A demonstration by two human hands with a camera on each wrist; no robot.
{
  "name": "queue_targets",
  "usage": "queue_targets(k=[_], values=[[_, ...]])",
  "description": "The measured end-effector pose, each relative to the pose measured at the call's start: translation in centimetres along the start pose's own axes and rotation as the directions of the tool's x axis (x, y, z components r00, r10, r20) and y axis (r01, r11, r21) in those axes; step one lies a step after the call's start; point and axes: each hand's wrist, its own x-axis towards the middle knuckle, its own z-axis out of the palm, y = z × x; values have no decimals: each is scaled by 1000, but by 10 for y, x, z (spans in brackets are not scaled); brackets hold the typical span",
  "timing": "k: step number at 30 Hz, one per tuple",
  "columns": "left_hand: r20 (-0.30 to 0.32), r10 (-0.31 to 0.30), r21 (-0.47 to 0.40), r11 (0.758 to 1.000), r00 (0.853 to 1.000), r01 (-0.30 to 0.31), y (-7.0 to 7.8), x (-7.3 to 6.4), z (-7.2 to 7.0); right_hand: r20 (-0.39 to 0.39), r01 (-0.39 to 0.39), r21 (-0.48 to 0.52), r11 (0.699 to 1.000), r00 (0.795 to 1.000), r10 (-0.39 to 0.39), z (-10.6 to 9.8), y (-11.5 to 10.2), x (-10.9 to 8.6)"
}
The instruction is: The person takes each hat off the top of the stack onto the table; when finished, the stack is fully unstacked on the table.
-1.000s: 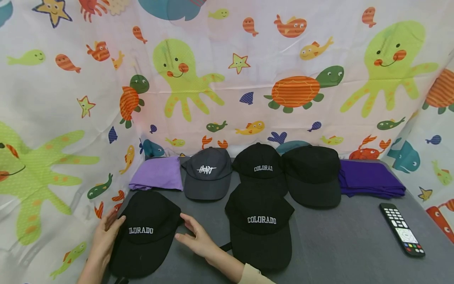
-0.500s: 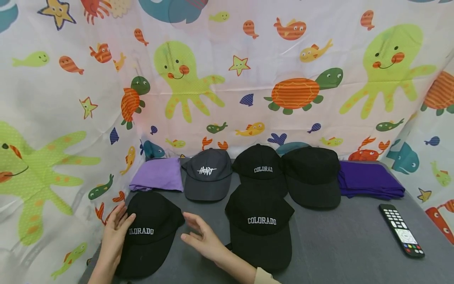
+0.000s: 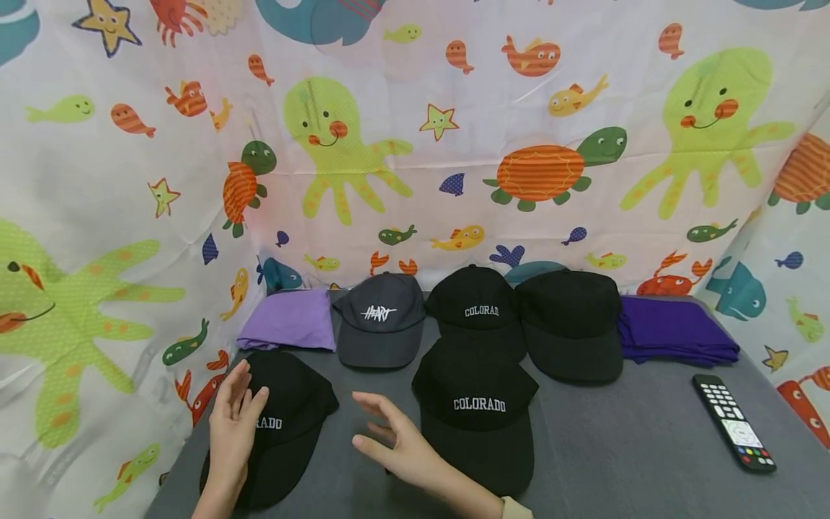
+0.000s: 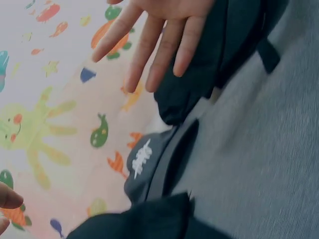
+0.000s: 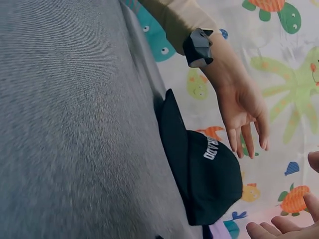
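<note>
A black cap with white COLORADO lettering lies at the front left of the grey table. Over its left side, my left hand is raised with relaxed fingers, covering part of the lettering. The right wrist view shows that left hand just off the cap's crown, gripping nothing. To the right of this cap, my right hand hovers with fingers spread and nothing held. A second black COLORADO cap lies just behind it. The right hand's palm shows at the top of the left wrist view.
Along the back stand a folded lilac cloth, a dark grey HEART cap, another black COLORADO cap, a plain black cap and a folded purple cloth. A remote control lies at right. A sea-animal printed curtain surrounds the table.
Both hands have come away from the front-left cap. The left hand has risen and shifted right over the cap's side; the right hand has drawn back to the right. The cap stays at front left.
</note>
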Motion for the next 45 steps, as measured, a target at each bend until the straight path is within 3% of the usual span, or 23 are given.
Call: queue_targets(k=[12,18,22,27,37,45], values=[[136,49,-19,999,989,-46,6,-13,35,-24,79,-82,993,996,-81,-33,-12,-19],[222,117,-67,992,968,-104,-1,-20,60,-92,118,-147,982,987,-133,-49,-12,-31],[298,154,-92,987,942,-133,-7,-26,79,-150,139,-212,967,973,-173,-63,-17,-39],[381,154,-113,986,912,-120,-15,-32,102,-200,134,-280,950,960,-194,-81,-19,-48],[547,141,-144,987,825,-74,-23,-34,136,-294,137,-365,921,921,-254,-117,-22,-70],[682,79,-28,996,727,-82,-29,-28,152,-407,-3,-495,869,885,-228,-139,-35,-88]])
